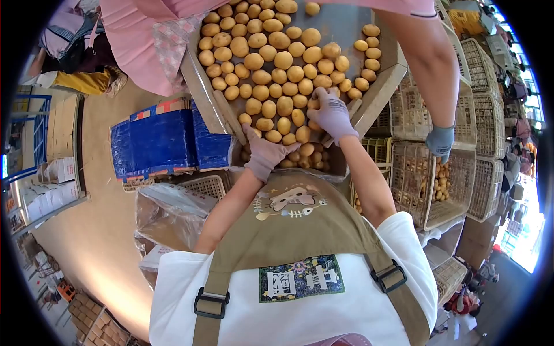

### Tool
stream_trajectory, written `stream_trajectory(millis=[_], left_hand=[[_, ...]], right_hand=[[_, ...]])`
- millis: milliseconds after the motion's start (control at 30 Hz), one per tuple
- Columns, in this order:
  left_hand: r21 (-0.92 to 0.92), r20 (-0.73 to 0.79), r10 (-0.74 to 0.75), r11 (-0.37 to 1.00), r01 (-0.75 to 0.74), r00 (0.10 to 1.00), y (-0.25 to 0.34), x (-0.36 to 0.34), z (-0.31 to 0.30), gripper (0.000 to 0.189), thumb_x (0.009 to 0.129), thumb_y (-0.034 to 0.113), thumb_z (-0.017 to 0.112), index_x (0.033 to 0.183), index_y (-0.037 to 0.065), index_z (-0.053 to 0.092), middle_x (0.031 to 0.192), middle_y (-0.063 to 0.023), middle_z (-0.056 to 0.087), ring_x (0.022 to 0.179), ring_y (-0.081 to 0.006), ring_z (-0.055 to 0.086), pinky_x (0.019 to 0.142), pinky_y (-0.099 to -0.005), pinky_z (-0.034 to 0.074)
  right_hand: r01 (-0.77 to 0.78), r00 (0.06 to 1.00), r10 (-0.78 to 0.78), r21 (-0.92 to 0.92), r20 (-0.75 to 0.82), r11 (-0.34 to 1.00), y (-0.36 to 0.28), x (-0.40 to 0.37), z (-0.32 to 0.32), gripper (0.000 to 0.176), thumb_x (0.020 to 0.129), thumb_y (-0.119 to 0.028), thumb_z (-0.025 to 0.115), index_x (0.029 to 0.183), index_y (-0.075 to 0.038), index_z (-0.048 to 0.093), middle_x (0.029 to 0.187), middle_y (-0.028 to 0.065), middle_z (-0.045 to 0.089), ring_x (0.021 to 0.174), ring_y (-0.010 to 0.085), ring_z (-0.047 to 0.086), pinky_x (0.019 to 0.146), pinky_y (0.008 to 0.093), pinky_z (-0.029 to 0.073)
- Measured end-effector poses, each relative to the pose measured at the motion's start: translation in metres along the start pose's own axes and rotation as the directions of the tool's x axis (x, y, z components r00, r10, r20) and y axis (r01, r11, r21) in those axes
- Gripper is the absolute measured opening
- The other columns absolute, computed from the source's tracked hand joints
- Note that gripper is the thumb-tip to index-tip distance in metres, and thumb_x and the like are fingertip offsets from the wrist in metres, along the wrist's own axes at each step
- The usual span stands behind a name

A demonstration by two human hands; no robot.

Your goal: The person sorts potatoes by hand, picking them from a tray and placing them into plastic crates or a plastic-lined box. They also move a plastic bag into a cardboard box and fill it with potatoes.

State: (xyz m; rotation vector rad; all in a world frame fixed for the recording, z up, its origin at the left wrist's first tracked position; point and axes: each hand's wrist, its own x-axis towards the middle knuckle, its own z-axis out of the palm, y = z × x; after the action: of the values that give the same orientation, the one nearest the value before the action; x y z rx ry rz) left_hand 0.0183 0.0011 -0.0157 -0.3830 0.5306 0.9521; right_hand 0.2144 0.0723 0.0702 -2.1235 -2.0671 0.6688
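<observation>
Many small yellow potatoes (279,75) lie spread over a sorting tray with wooden sides (378,98). My left hand (266,154), in a light glove, rests at the tray's near left corner, fingers spread beside the closest potatoes. Farther right, my gloved right hand (334,114) reaches onto the potatoes, its fingers apart and touching some of them; no potato is plainly gripped. Below the tray's near edge, more potatoes (309,158) sit in a box just in front of my apron (309,225).
Another person's gloved hand (440,143) hangs over a plastic crate (450,207) with potatoes at the right. A person in pink (135,40) stands across the tray. Left are a blue carton (153,141) and a plastic-lined box (170,216). Crates are stacked far right.
</observation>
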Motion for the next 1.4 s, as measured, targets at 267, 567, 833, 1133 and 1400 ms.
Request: stream_trajectory(millis=[267, 567, 833, 1133, 1400], left_hand=[[0.079, 0.072, 0.015, 0.997, -0.021, 0.997, 0.001, -0.004, 0.005, 0.114, 0.075, 0.091, 0.040, 0.158, 0.019, 0.012, 0.162, -0.0114, 0.018, 0.147, -0.0433, 0.020, 0.112, -0.0727, 0.019], [0.577, 0.217, 0.249, 0.747, -0.330, 0.944, 0.002, -0.021, 0.009, 0.105, 0.077, 0.070, 0.064, 0.154, 0.020, 0.014, 0.159, -0.0121, 0.022, 0.146, -0.0342, 0.025, 0.114, -0.0650, 0.023], [0.243, 0.030, -0.023, 0.970, 0.015, 0.999, 0.000, -0.002, 0.013, 0.101, 0.078, 0.088, 0.037, 0.156, 0.024, 0.026, 0.162, -0.0030, 0.023, 0.148, -0.0386, 0.019, 0.112, -0.0739, 0.023], [0.091, -0.166, -0.116, 0.987, 0.132, 0.979, 0.005, -0.003, 0.022, 0.110, 0.073, 0.093, 0.037, 0.156, 0.022, 0.027, 0.163, -0.0043, 0.023, 0.147, -0.0433, 0.017, 0.111, -0.0746, 0.024], [0.140, -0.232, -0.027, 0.988, 0.061, 0.972, -0.001, 0.000, 0.023, 0.101, 0.081, 0.088, 0.031, 0.153, 0.018, 0.034, 0.159, -0.0069, 0.033, 0.145, -0.0408, 0.028, 0.109, -0.0755, 0.027]], right_hand=[[-0.236, 0.959, -0.252, 0.848, 0.126, -0.475, 0.007, -0.044, -0.015, 0.044, 0.097, -0.026, 0.051, 0.136, -0.007, 0.046, 0.123, 0.0151, 0.058, 0.096, 0.0247, 0.061, 0.088, 0.0412, 0.053], [-0.084, 0.993, -0.113, 0.906, 0.040, -0.415, 0.004, -0.070, -0.006, 0.056, 0.091, -0.016, 0.067, 0.142, -0.018, 0.042, 0.114, 0.0128, 0.062, 0.073, 0.0161, 0.052, 0.070, 0.0313, 0.047], [0.025, 0.984, 0.165, 0.866, 0.067, -0.499, 0.035, -0.113, -0.017, 0.033, 0.102, -0.042, 0.053, 0.120, -0.014, 0.057, 0.091, 0.0083, 0.068, 0.053, 0.0130, 0.046, 0.053, 0.0316, 0.044], [0.709, 0.453, 0.861, 0.679, -0.232, -0.190, 0.167, -0.324, -0.040, 0.033, 0.099, -0.040, 0.058, 0.116, -0.012, 0.058, 0.099, 0.0077, 0.064, 0.073, 0.0187, 0.064, 0.067, 0.0351, 0.059], [0.820, 0.010, 0.992, 0.569, -0.128, 0.066, 0.241, -0.498, -0.072, 0.036, 0.101, -0.034, 0.054, 0.122, -0.004, 0.053, 0.118, 0.0151, 0.063, 0.108, 0.0324, 0.063, 0.104, 0.0470, 0.050]])
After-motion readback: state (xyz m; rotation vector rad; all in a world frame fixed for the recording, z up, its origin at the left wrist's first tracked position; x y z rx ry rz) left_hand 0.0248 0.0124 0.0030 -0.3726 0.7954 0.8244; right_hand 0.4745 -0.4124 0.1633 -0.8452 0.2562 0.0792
